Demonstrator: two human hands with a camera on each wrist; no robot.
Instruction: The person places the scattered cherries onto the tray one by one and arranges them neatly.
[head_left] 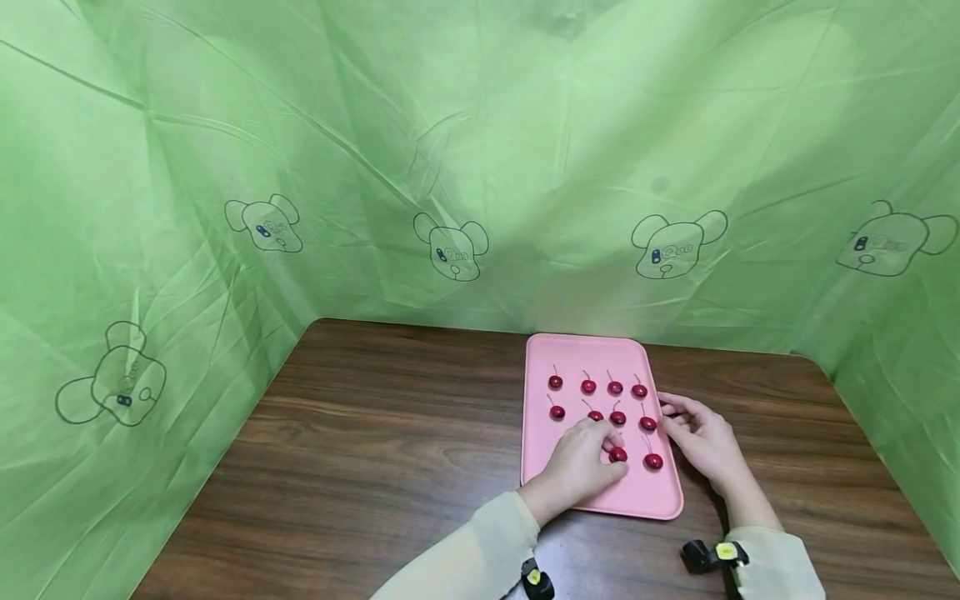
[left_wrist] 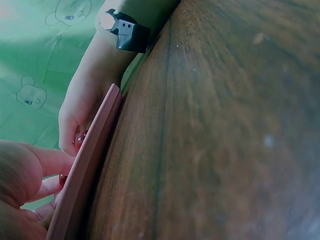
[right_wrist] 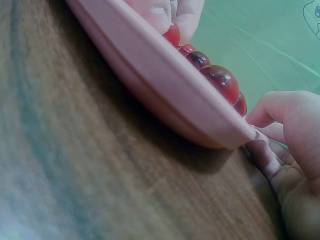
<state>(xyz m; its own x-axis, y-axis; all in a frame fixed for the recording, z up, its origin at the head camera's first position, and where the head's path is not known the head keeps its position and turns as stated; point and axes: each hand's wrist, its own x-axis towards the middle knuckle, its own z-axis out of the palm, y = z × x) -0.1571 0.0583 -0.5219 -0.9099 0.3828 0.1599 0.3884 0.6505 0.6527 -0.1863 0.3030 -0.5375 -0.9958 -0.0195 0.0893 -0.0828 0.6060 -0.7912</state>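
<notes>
On a pink tray (head_left: 543, 454), red cherries with thin stems stand in rough rows, one of them (head_left: 653, 462) near the front right corner. My left hand (head_left: 573, 462) reaches over the front part of the tray and pinches a cherry (head_left: 618, 455) between thumb and fingers, low over the tray's surface. Whether that cherry touches the tray I cannot tell. At the tray's right edge, my right hand (head_left: 705, 442) grips the rim; the right wrist view shows fingers (right_wrist: 262, 155) beneath the rim. The left hand partly covers a cherry (head_left: 595, 416) in the middle row.
The tray lies on a brown wood-grain table (head_left: 360, 433), its far end close to the back edge. Green cloth (head_left: 525, 150) with printed bear heads surrounds the table at the back and sides. Each wrist wears a black camera band (head_left: 712, 556).
</notes>
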